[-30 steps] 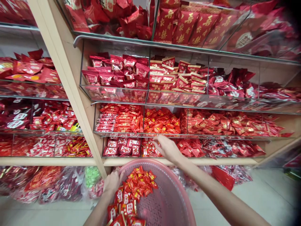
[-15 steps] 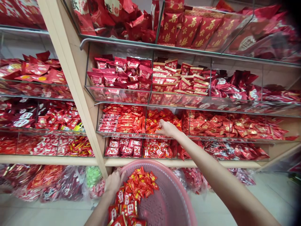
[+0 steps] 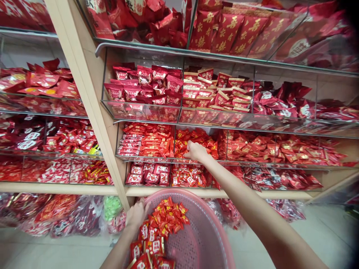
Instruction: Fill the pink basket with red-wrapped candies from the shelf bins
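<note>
My left hand (image 3: 137,213) is closed over the left rim of a pink perforated plastic basket (image 3: 217,228). In the basket lies a heap of small red wrapped candies (image 3: 169,215), with larger red packets (image 3: 151,246) below it on the left. My right hand (image 3: 196,151) reaches into a shelf compartment of small red candies with yellow print (image 3: 206,139). Its fingers are curled in among the candies, and whatever lies between the fingertips is hidden. Clear panels separate this compartment from the red packets (image 3: 157,144) on its left and more red wrapped candies (image 3: 249,147) on its right.
Above, shelves with clear fronts (image 3: 140,111) hold bigger red packets. A wooden upright (image 3: 84,82) divides the shelving on the left. Below the bottom ledge (image 3: 70,188), clear bags of sweets (image 3: 89,215) sit on the tiled floor (image 3: 56,250).
My right hand has shifted slightly left within the same compartment, its fingers still curled. My left hand keeps its hold on the basket rim.
</note>
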The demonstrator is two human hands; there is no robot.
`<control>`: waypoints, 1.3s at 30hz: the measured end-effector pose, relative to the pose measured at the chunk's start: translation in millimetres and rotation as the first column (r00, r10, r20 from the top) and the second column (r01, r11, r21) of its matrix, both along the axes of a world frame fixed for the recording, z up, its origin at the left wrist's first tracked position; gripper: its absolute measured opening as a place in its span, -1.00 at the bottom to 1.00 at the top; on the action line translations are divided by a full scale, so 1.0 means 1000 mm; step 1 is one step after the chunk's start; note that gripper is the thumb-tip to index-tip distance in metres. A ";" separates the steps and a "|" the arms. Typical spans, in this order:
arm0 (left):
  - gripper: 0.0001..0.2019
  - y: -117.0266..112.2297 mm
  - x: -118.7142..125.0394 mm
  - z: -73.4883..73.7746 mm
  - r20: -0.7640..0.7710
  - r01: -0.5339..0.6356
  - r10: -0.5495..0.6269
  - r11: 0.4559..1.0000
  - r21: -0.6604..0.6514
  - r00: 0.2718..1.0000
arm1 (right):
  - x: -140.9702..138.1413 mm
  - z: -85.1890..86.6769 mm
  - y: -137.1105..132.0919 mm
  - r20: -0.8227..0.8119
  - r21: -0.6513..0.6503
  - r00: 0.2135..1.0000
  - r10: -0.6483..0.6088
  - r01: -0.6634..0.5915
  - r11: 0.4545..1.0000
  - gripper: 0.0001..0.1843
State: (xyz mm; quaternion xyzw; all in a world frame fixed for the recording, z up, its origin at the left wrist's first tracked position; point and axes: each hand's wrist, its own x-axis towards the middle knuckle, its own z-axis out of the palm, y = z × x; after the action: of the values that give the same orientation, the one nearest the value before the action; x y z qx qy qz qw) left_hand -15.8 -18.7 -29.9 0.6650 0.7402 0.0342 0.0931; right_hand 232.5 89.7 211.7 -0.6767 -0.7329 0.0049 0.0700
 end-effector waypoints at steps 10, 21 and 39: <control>-0.50 0.000 0.000 0.000 0.005 -0.019 0.019 1.000 -0.013 1.000 | 0.004 -0.005 -0.001 -0.033 0.018 0.999 -0.031 0.032 0.999 -0.64; -0.49 0.000 0.000 -0.001 -0.013 -0.012 0.012 1.000 -0.022 1.000 | 0.033 0.017 -0.058 -0.343 0.256 0.917 0.203 -0.117 0.960 -0.76; -0.53 -0.003 0.001 0.005 0.010 0.000 0.000 1.000 0.002 1.000 | -0.001 -0.225 -0.088 -0.134 -0.225 0.937 0.324 -0.347 0.911 -0.56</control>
State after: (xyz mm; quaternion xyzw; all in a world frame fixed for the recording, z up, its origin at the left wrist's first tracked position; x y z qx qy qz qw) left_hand -14.4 -21.3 -25.2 0.6650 0.7396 0.0382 0.0960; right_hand 231.3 1.4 -13.5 -0.5433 -0.8278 0.1388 0.0184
